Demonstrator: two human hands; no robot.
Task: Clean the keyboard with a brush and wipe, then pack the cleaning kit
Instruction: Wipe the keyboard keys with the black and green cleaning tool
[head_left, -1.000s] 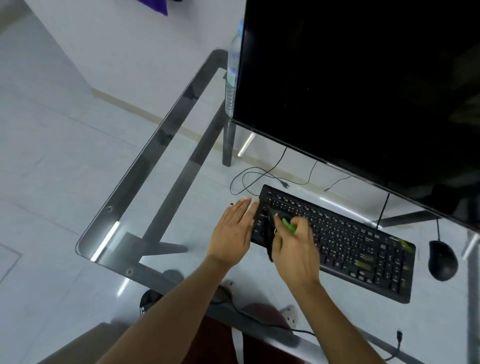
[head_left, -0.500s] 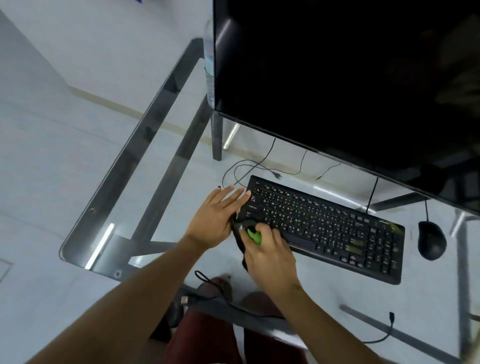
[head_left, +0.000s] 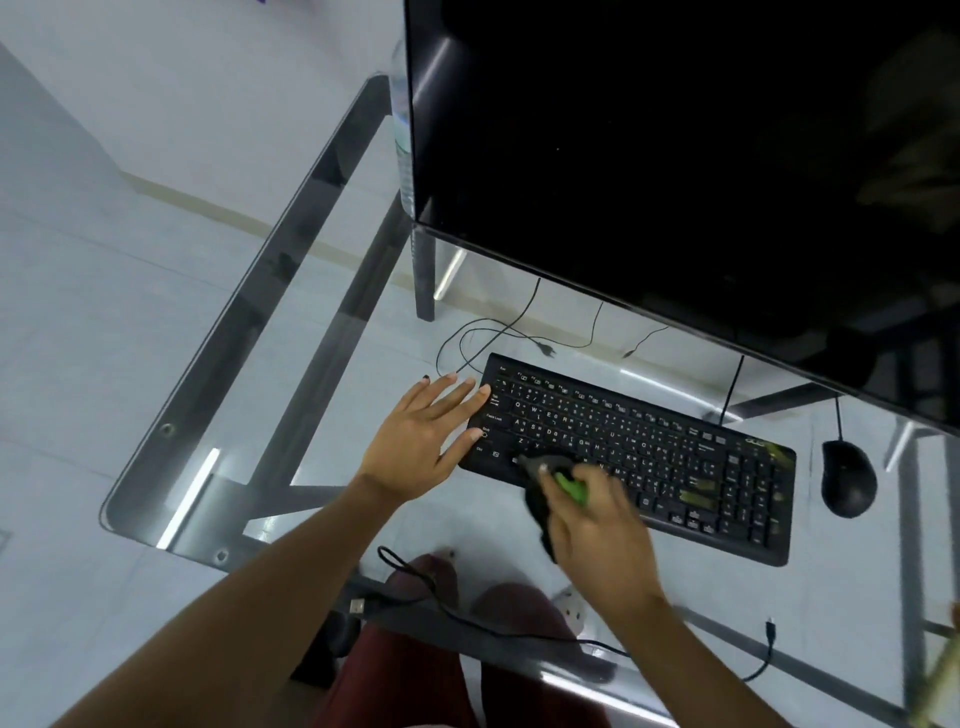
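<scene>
A black keyboard (head_left: 649, 441) lies on the glass desk (head_left: 291, 395) in front of the monitor. My right hand (head_left: 597, 525) grips a green-handled brush (head_left: 569, 483) together with a black cloth (head_left: 540, 514) and holds them on the keyboard's front left keys; the hand is blurred. My left hand (head_left: 426, 431) lies flat with straight fingers against the keyboard's left end, fingertips on its edge.
A large black monitor (head_left: 675, 171) overhangs the back of the desk. A black mouse (head_left: 848, 484) sits right of the keyboard. Loose cables (head_left: 488, 332) lie behind the keyboard, and a USB cable (head_left: 415, 587) runs along the desk's near edge. A clear bottle (head_left: 401, 130) stands left of the monitor.
My right hand with the brush and cloth swept from the upper left keys down to the keyboard's front left edge, then slightly rightward. My left hand stayed at the keyboard's left end. The camera view shifted.
</scene>
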